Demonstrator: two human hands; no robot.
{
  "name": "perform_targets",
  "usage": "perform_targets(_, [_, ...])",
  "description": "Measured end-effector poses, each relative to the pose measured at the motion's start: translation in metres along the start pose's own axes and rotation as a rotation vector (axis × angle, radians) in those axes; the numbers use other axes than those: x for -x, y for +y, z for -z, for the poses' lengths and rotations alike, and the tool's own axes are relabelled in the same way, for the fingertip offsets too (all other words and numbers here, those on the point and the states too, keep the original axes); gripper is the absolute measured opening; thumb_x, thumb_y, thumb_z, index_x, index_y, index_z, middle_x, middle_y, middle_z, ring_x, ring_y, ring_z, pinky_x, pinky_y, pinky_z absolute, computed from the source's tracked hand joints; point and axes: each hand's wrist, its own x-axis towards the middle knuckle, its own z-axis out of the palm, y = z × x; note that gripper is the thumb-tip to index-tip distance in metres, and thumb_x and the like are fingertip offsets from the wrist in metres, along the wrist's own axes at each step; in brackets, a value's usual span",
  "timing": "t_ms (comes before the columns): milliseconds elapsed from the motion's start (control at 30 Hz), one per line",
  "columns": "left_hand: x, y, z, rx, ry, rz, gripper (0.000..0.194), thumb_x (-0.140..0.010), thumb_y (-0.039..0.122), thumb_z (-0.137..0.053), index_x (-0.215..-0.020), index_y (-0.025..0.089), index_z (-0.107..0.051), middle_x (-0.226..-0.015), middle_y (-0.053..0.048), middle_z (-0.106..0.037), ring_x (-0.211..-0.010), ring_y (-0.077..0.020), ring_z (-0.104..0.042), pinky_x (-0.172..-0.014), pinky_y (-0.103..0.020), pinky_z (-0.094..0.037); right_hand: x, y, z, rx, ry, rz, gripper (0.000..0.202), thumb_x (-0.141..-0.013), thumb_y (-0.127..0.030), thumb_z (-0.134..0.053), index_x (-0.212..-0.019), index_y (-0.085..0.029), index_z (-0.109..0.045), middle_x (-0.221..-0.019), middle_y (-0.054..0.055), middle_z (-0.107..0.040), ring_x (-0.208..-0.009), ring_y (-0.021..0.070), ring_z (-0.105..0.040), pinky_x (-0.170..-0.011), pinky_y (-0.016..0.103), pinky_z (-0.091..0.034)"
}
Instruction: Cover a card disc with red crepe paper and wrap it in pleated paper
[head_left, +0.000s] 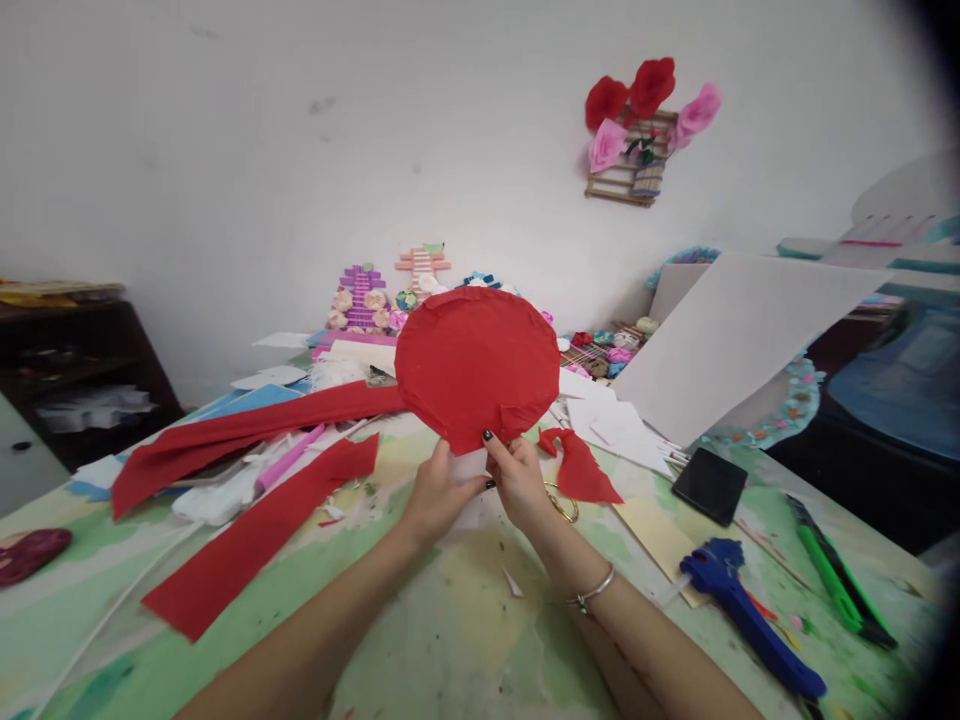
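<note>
Between my two hands, a round disc covered in red paper stands up facing me, its edge wrinkled and folded. A white piece shows at its lower edge. My left hand is closed on the lower left rim. My right hand pinches the lower right rim, the thumb pressed near a loose red flap. Behind my right wrist lies a torn red paper scrap with gold rings beside it. A long red paper strip rests to the left, below a folded red length.
At right are a blue glue gun, a green utility knife, a black square pad and a leaning white board. A pink stick lies left. Paper-flower crafts stand at the back against the wall.
</note>
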Motion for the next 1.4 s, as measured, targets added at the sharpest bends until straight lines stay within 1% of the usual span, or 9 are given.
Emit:
perform_targets(233, [0.002, 0.004, -0.003, 0.082, 0.052, 0.038, 0.045, -0.067, 0.023, -0.071, -0.108, 0.015, -0.054, -0.103, -0.007, -0.068, -0.093, -0.0226, -0.065, -0.080, -0.033, -0.050, -0.001, -0.013, 0.000, -0.046, -0.084, -0.026, 0.044, -0.063, -0.050, -0.077, -0.060, -0.021, -0.044, -0.046, -0.008, -0.040, -0.044, 0.0071, -0.032, -0.044, 0.023, -0.026])
perform_targets(367, [0.006, 0.005, -0.002, -0.004, 0.052, -0.026, 0.040, -0.069, 0.026, -0.070, -0.104, 0.017, -0.054, -0.103, -0.006, -0.069, -0.093, -0.0230, -0.065, -0.079, -0.033, -0.051, -0.002, -0.014, 0.000, -0.097, -0.054, -0.028, 0.051, -0.065, -0.056, -0.074, -0.054, -0.022, -0.037, -0.043, -0.009, -0.035, -0.041, 0.0063, -0.027, -0.042, 0.022, -0.023])
perform_targets(433, [0.007, 0.004, -0.002, -0.072, 0.051, -0.055, 0.040, -0.070, 0.027, -0.070, -0.105, 0.017, -0.053, -0.100, -0.006, -0.070, -0.092, -0.0240, -0.066, -0.077, -0.033, -0.052, -0.001, -0.012, 0.000, -0.111, -0.048, -0.038, 0.050, -0.065, -0.056, -0.074, -0.055, -0.022, -0.039, -0.042, -0.009, -0.034, -0.040, 0.0066, -0.027, -0.041, 0.022, -0.023])
perform_targets(600, [0.007, 0.000, -0.004, 0.018, 0.041, -0.076, 0.036, -0.073, 0.025, -0.065, -0.107, 0.018, -0.053, -0.089, -0.002, -0.071, -0.074, -0.0203, -0.070, -0.070, -0.031, -0.055, -0.002, -0.012, 0.002, -0.202, -0.070, -0.076, 0.037, -0.065, -0.048, -0.077, -0.080, -0.021, -0.057, -0.055, -0.005, -0.055, -0.045, 0.0113, -0.047, -0.045, 0.024, -0.036])
perform_targets(767, [0.006, -0.005, -0.008, 0.060, 0.034, -0.112, 0.029, -0.075, 0.025, -0.063, -0.101, 0.019, -0.055, -0.084, -0.002, -0.072, -0.073, -0.0206, -0.071, -0.069, -0.029, -0.055, -0.009, -0.020, 0.011, -0.371, 0.024, -0.137, 0.031, -0.068, -0.047, -0.075, -0.078, -0.021, -0.061, -0.074, 0.001, -0.070, -0.066, 0.0158, -0.063, -0.064, 0.029, -0.049])
perform_targets(933, [0.009, -0.007, -0.007, -0.077, -0.050, -0.157, 0.014, -0.079, 0.024, -0.057, -0.093, 0.019, -0.055, -0.069, 0.000, -0.069, -0.066, -0.0192, -0.069, -0.066, -0.028, -0.051, -0.009, -0.023, 0.014, -0.415, 0.034, -0.109, 0.024, -0.064, -0.029, -0.081, -0.077, -0.022, -0.063, -0.077, -0.002, -0.073, -0.070, 0.0153, -0.065, -0.073, 0.032, -0.052])
perform_targets(1100, [0.011, -0.003, -0.005, -0.127, -0.072, -0.224, 0.007, -0.081, 0.023, -0.054, -0.086, 0.019, -0.056, -0.067, -0.001, -0.068, -0.064, -0.0179, -0.067, -0.065, -0.027, -0.048, -0.006, -0.026, 0.009, -0.404, 0.033, -0.075, 0.022, -0.063, -0.026, -0.081, -0.076, -0.021, -0.064, -0.080, 0.000, -0.073, -0.073, 0.0155, -0.065, -0.075, 0.032, -0.052])
perform_targets(1233, [0.011, -0.001, -0.005, -0.013, -0.071, -0.165, 0.015, -0.077, 0.021, -0.054, -0.091, 0.018, -0.055, -0.066, 0.000, -0.067, -0.062, -0.0171, -0.067, -0.064, -0.027, -0.049, -0.007, -0.026, 0.010, -0.401, 0.044, -0.087, 0.022, -0.063, -0.027, -0.080, -0.076, -0.021, -0.064, -0.078, 0.000, -0.073, -0.071, 0.0151, -0.065, -0.074, 0.032, -0.052])
perform_targets(1400, [0.009, 0.001, -0.004, 0.129, -0.066, -0.050, 0.026, -0.068, 0.022, -0.058, -0.093, 0.016, -0.055, -0.068, 0.000, -0.066, -0.061, -0.0172, -0.063, -0.064, -0.029, -0.049, -0.008, -0.020, 0.012, -0.256, 0.078, -0.128, 0.027, -0.070, -0.046, -0.071, -0.079, -0.023, -0.059, -0.080, 0.000, -0.072, -0.076, 0.0173, -0.065, -0.073, 0.034, -0.052])
